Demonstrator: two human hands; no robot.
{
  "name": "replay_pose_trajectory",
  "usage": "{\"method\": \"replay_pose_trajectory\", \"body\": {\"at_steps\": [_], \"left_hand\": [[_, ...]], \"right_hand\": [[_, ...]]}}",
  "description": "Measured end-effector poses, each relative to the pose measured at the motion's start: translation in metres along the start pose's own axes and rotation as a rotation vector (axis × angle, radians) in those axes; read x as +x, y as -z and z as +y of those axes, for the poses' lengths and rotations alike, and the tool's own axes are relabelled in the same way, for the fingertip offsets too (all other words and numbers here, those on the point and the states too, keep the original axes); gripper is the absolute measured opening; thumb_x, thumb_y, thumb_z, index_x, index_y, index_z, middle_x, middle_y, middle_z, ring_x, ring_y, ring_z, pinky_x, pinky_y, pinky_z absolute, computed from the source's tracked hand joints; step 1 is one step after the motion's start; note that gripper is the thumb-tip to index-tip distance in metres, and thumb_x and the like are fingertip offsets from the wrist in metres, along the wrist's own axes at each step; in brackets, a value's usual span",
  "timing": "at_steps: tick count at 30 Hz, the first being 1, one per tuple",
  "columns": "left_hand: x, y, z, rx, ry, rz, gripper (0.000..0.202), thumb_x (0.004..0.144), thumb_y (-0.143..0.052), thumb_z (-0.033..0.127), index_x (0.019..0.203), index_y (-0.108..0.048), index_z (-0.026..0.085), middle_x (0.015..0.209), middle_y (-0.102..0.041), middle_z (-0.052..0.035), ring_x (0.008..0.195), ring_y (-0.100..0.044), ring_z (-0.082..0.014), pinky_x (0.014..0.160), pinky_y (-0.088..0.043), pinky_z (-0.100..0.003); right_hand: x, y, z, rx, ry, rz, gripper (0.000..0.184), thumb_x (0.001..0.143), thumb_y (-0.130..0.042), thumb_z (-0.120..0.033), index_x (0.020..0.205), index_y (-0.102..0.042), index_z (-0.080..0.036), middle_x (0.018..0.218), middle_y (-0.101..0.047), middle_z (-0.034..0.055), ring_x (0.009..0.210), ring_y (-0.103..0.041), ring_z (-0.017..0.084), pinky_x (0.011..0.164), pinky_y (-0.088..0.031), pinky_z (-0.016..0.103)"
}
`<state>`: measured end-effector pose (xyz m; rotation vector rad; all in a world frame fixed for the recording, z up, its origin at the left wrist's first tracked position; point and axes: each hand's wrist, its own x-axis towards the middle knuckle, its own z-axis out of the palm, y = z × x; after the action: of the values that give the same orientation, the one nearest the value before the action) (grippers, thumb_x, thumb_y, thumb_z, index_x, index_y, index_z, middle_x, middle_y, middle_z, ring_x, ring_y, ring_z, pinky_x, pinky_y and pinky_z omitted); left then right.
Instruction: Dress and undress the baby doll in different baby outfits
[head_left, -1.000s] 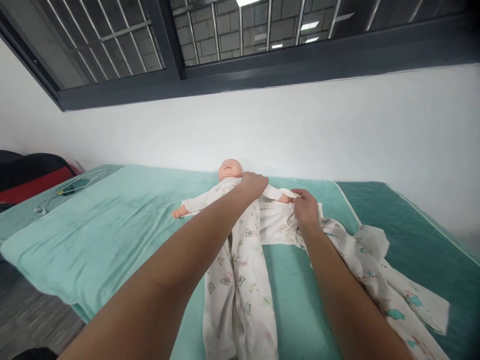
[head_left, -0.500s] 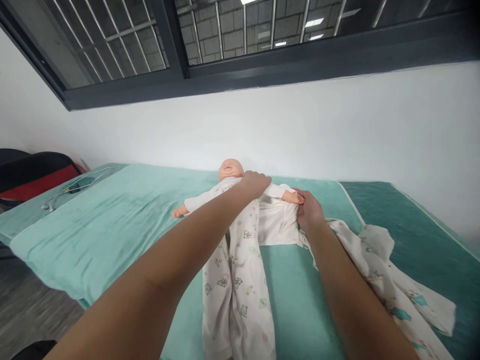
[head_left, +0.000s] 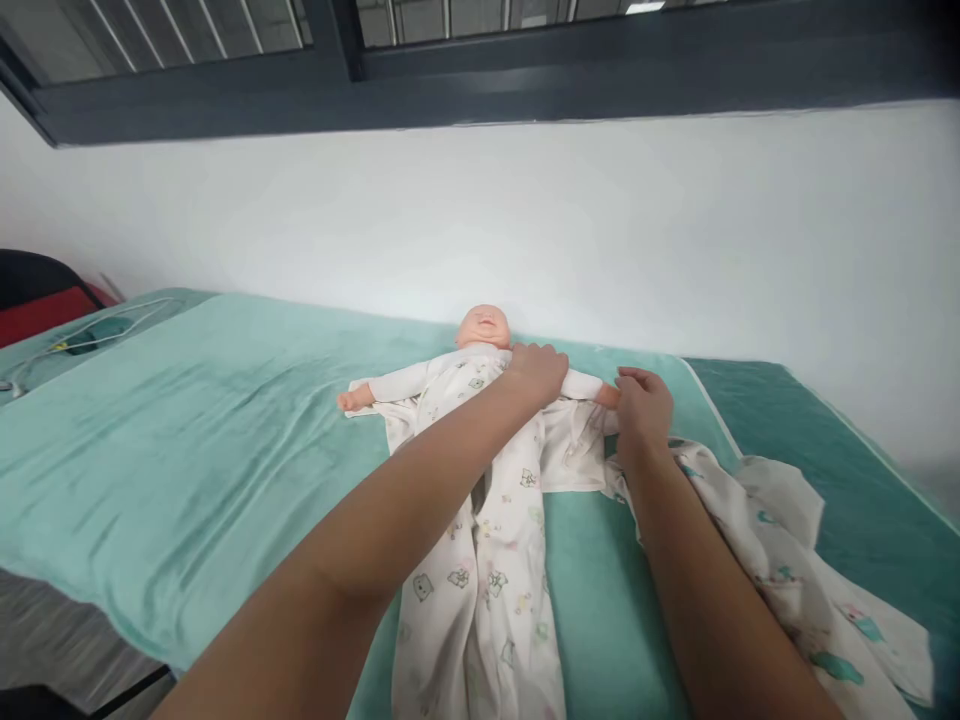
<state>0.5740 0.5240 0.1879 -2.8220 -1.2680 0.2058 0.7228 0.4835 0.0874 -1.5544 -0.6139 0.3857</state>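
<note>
A baby doll (head_left: pixel 484 325) lies on its back with its arms spread, dressed in a white long-sleeved top and printed leggings (head_left: pixel 480 590). My left hand (head_left: pixel 538 372) reaches across its chest, fingers closed round the sleeved upper arm on the right side; the fingertips are partly hidden. At the end of that arm, my right hand (head_left: pixel 643 405) is curled closed, its fingertips at the doll's small hand (head_left: pixel 608 396). A white garment (head_left: pixel 574 455) is spread flat beneath the doll, showing on both sides of its body.
Beside my right forearm lies a crumpled white printed cloth (head_left: pixel 787 540). A green sheet (head_left: pixel 225 430) covers the bed, which meets a white wall (head_left: pixel 600 220) below a dark window frame (head_left: pixel 480 95). Cables (head_left: pixel 97 335) and a red-and-black item (head_left: pixel 37 300) are at the far left.
The view has tipped down and shifted left. My right hand has turned and drawn slightly outward along the doll's hand. My left hand stays on the doll's upper arm.
</note>
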Motion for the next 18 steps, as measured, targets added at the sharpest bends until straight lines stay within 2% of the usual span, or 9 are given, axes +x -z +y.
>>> {"method": "replay_pose_trajectory", "body": {"at_steps": [3, 5, 7, 10, 12, 15, 18], "left_hand": [[-0.033, -0.002, -0.008, -0.105, 0.018, 0.16, 0.031, 0.091, -0.049, 0.02, 0.119, -0.058, 0.014, 0.122, -0.062, -0.0144, 0.116, -0.057, -0.0287, 0.096, -0.044, -0.045], [-0.062, -0.008, -0.023, -0.23, 0.065, 0.314, 0.027, 0.095, -0.045, 0.026, 0.115, -0.059, 0.016, 0.118, -0.064, -0.0114, 0.114, -0.058, -0.0265, 0.099, -0.043, -0.044], [-0.091, -0.021, -0.044, -0.406, 0.119, 0.469, 0.028, 0.097, -0.041, 0.032, 0.113, -0.06, 0.018, 0.118, -0.066, -0.0079, 0.116, -0.057, -0.024, 0.103, -0.041, -0.041], [-0.122, -0.05, -0.075, -0.746, 0.191, 0.623, 0.033, 0.098, -0.039, 0.035, 0.12, -0.058, 0.02, 0.13, -0.061, -0.0063, 0.124, -0.053, -0.0199, 0.108, -0.04, -0.034], [-0.133, -0.069, -0.089, -0.957, 0.242, 0.65, 0.038, 0.097, -0.042, 0.039, 0.127, -0.054, 0.018, 0.139, -0.055, -0.0078, 0.13, -0.05, -0.0187, 0.111, -0.037, -0.031], [-0.138, -0.083, -0.096, -1.142, 0.275, 0.629, 0.044, 0.093, -0.05, 0.045, 0.13, -0.053, 0.02, 0.146, -0.049, -0.0075, 0.136, -0.044, -0.0196, 0.116, -0.033, -0.031], [-0.138, -0.085, -0.095, -1.233, 0.25, 0.612, 0.048, 0.088, -0.058, 0.049, 0.128, -0.053, 0.023, 0.148, -0.046, -0.0064, 0.14, -0.04, -0.0209, 0.117, -0.031, -0.032]], "right_hand": [[-0.008, 0.0, -0.003, -0.336, 0.182, -0.041, 0.035, 0.072, -0.052, -0.03, 0.101, -0.069, -0.019, 0.099, -0.067, 0.0099, 0.094, -0.059, 0.027, 0.088, -0.047, 0.044], [-0.016, -0.002, -0.005, -0.566, 0.343, -0.059, 0.035, 0.078, -0.049, -0.031, 0.105, -0.069, -0.019, 0.109, -0.066, 0.0131, 0.106, -0.055, 0.031, 0.099, -0.039, 0.052], [-0.026, -0.007, -0.007, -0.684, 0.472, -0.09, 0.035, 0.084, -0.044, -0.031, 0.108, -0.067, -0.02, 0.118, -0.065, 0.0136, 0.118, -0.051, 0.033, 0.108, -0.027, 0.058], [-0.043, -0.016, -0.012, -0.624, 0.625, -0.218, 0.037, 0.089, -0.043, -0.034, 0.116, -0.063, -0.018, 0.127, -0.062, 0.0139, 0.129, -0.046, 0.03, 0.113, -0.023, 0.055], [-0.055, -0.024, -0.018, -0.496, 0.659, -0.349, 0.04, 0.09, -0.046, -0.039, 0.121, -0.06, -0.018, 0.131, -0.061, 0.0133, 0.13, -0.047, 0.028, 0.116, -0.023, 0.052], [-0.072, -0.034, -0.03, -0.346, 0.593, -0.535, 0.038, 0.093, -0.044, -0.045, 0.122, -0.06, -0.026, 0.137, -0.058, 0.007, 0.133, -0.047, 0.025, 0.12, -0.007, 0.055], [-0.08, -0.041, -0.037, -0.295, 0.5, -0.614, 0.036, 0.094, -0.042, -0.052, 0.118, -0.06, -0.032, 0.141, -0.055, 0.0022, 0.14, -0.04, 0.026, 0.119, 0.005, 0.059]]}}
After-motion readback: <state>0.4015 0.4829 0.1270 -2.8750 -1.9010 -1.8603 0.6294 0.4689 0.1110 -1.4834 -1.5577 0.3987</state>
